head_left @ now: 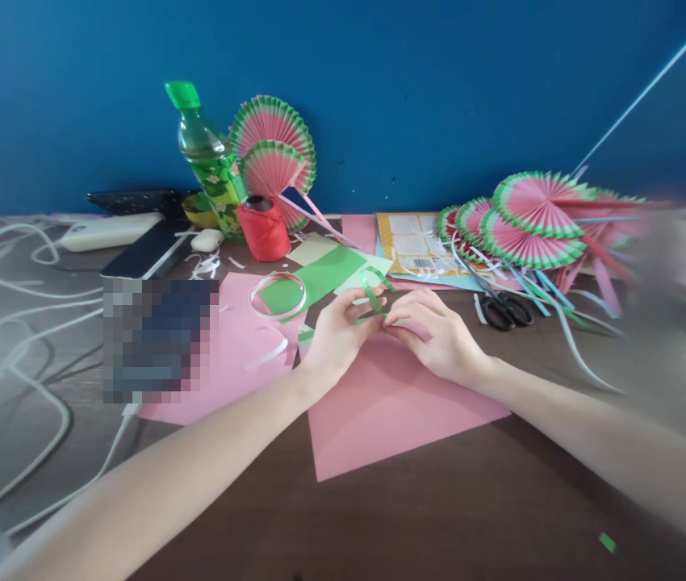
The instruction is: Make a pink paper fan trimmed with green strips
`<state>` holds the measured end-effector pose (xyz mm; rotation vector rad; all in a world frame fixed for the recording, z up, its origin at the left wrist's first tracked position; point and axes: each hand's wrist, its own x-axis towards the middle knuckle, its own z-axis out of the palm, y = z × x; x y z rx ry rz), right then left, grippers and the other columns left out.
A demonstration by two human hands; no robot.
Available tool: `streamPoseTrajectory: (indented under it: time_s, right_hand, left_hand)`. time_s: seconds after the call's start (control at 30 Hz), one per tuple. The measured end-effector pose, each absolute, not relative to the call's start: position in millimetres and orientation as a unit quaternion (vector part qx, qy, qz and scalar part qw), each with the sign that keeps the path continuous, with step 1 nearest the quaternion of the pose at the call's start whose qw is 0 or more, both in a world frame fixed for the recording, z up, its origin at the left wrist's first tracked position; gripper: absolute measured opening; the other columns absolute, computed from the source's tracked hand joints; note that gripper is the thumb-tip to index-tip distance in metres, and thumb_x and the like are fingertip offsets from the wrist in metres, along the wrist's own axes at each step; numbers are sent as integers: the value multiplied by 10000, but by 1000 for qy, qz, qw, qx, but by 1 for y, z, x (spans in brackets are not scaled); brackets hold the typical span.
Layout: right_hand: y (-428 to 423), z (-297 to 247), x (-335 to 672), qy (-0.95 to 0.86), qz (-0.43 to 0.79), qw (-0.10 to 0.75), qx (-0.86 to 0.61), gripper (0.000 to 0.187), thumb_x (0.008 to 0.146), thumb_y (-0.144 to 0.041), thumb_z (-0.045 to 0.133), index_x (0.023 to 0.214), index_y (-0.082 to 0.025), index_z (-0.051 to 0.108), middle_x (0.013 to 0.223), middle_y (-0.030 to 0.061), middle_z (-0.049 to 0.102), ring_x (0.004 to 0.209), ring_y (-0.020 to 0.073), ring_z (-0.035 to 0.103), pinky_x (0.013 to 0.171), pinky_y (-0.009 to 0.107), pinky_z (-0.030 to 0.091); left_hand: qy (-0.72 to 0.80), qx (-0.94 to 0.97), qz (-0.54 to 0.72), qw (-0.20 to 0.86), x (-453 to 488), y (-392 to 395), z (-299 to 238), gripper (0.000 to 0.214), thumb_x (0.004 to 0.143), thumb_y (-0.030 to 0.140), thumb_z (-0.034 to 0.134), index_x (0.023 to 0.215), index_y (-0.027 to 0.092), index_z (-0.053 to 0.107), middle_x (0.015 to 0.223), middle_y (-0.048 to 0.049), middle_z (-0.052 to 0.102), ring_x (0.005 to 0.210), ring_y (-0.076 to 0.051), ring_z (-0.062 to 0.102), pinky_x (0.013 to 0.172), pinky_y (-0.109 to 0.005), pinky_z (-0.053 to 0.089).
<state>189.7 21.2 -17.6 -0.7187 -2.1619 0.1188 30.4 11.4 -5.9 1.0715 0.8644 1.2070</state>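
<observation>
My left hand (pixel 338 332) and my right hand (pixel 437 331) meet above a pink paper sheet (pixel 391 420), their fingertips pinched together. Between them is a thin green paper strip (pixel 370 292), curling up over the fingers of my left hand. Both hands are closed on it; the exact pinch point of the right is partly hidden by its own fingers. Just left of my left hand, a clear round ring, like a tape roll (pixel 303 300), lies over green paper (pixel 334 278). Black-handled scissors (pixel 504 311) rest to the right of my right hand.
Pink-and-green folded paper fans (pixel 537 218) are piled at the right; more fans (pixel 270 137) stand behind a red spool (pixel 264 232) and a green-capped bottle (pixel 210 161). White cables (pixel 46 379) tangle at the left beside a blurred-out phone (pixel 165 339). A blue wall (pixel 379 97) rises behind.
</observation>
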Motion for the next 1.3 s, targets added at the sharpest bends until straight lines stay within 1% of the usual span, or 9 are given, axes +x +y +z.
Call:
streamPoseTrajectory:
  time_s: [0.13, 0.27, 0.47, 0.67, 0.83, 1.07, 1.17, 1.3]
  right_hand:
    - [22, -18, 190, -863, 40, 413, -287, 109, 825, -114, 536, 818, -219, 562, 832, 37, 627, 790, 183, 571, 715, 351, 454]
    - [21, -17, 189, -866, 28, 415, -279, 126, 825, -95, 527, 808, -214, 564, 821, 36, 628, 776, 176, 570, 703, 342, 458]
    - [21, -15, 189, -864, 28, 426, -268, 145, 832, -96, 518, 779, -221, 572, 788, 29, 626, 753, 168, 571, 687, 339, 466]
    - [19, -14, 188, -863, 19, 437, -255, 145, 834, -94, 519, 785, -222, 565, 770, 29, 614, 748, 164, 570, 676, 332, 485]
    - [19, -13, 188, -858, 39, 439, -263, 161, 837, -91, 501, 776, -229, 559, 758, 27, 599, 745, 164, 575, 658, 324, 494]
    - [21, -16, 190, -853, 46, 443, -273, 100, 814, -126, 571, 828, -223, 556, 792, 30, 602, 781, 168, 577, 689, 331, 496]
    - [21, -15, 189, -857, 45, 437, -268, 94, 818, -139, 569, 844, -230, 570, 814, 32, 611, 802, 172, 581, 710, 340, 497]
    - [21, -15, 189, -859, 49, 433, -268, 134, 828, -114, 525, 773, -228, 570, 773, 23, 603, 761, 164, 571, 685, 332, 491]
  left_hand:
    - [378, 475, 524, 597, 30, 11, -6, 245, 620, 166, 693, 845, 161, 598, 979, -47, 618, 941, -193, 587, 757, -286, 462]
    - [391, 492, 520, 579, 30, 10, -5, 185, 627, 156, 676, 800, 155, 612, 986, -48, 611, 971, -196, 575, 830, -306, 449]
    - [408, 502, 512, 565, 29, 11, -6, 191, 627, 195, 696, 803, 156, 632, 991, -52, 609, 977, -200, 571, 888, -339, 429]
    - [405, 496, 516, 569, 29, 11, -5, 220, 594, 207, 720, 791, 159, 634, 1000, -50, 602, 946, -193, 572, 833, -312, 439]
    - [390, 482, 518, 589, 28, 12, -4, 210, 600, 181, 690, 798, 165, 620, 976, -45, 605, 933, -186, 568, 753, -269, 443]
    - [382, 476, 519, 599, 29, 12, -5, 192, 616, 140, 655, 799, 162, 605, 948, -39, 598, 916, -176, 571, 685, -236, 441]
    - [386, 481, 515, 595, 29, 12, -6, 191, 612, 160, 668, 795, 161, 610, 954, -43, 601, 922, -184, 574, 695, -247, 447]
    - [391, 477, 519, 592, 29, 13, -6, 219, 592, 167, 700, 791, 158, 609, 962, -39, 612, 901, -174, 583, 739, -269, 448]
